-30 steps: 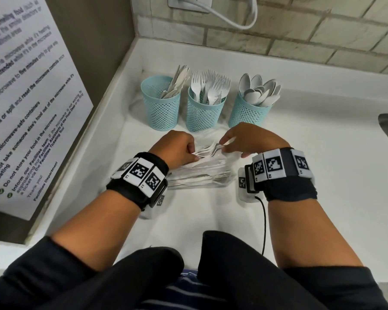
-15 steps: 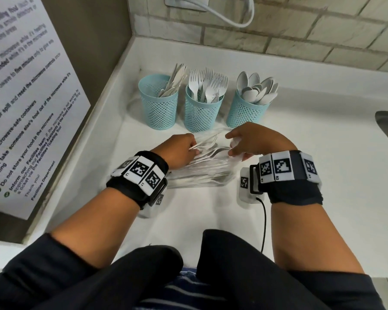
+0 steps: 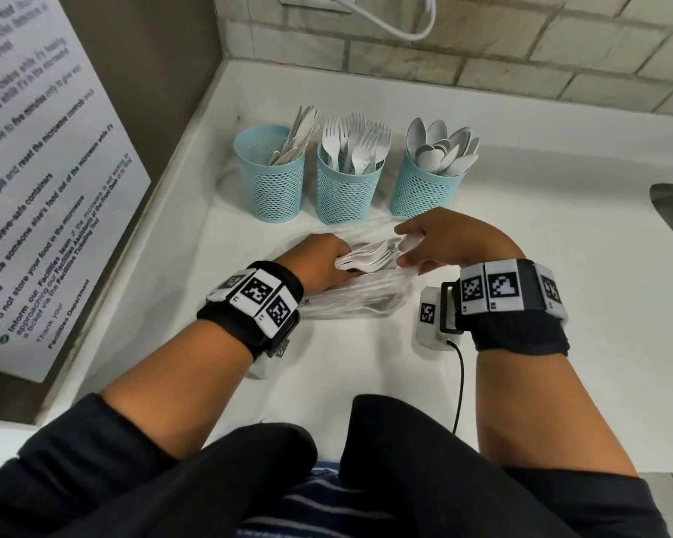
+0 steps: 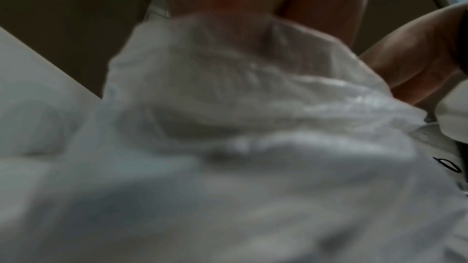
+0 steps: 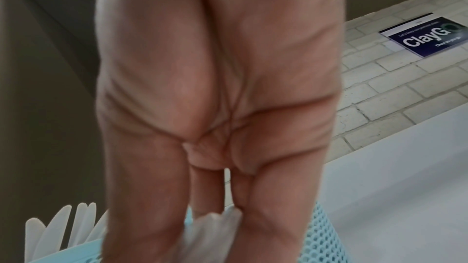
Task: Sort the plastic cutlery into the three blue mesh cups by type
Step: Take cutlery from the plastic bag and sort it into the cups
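A white tabletop (image 3: 560,304) runs into a corner under a pale brick wall (image 3: 521,52), with a large printed notice sheet (image 3: 47,188) leaning at its left edge. Three light-blue mesh plastic cups stand in a row near the back: the left cup (image 3: 272,188) holds white plastic knives (image 3: 298,135), the middle cup (image 3: 344,192) white plastic forks (image 3: 356,143), the right cup (image 3: 420,188) white plastic spoons (image 3: 443,149). Just in front of them a crumpled clear plastic bag (image 3: 350,300) with more white cutlery inside lies on the tabletop between the two wrists. The left hand (image 3: 319,262) has its grip closed around a bundle of white plastic forks (image 3: 366,256) held over the bag. The right hand (image 3: 443,242) pinches the bunched edge of the bag (image 3: 410,242) between thumb and fingers, close to the fork tines. The left wrist view shows only blurred bag film.
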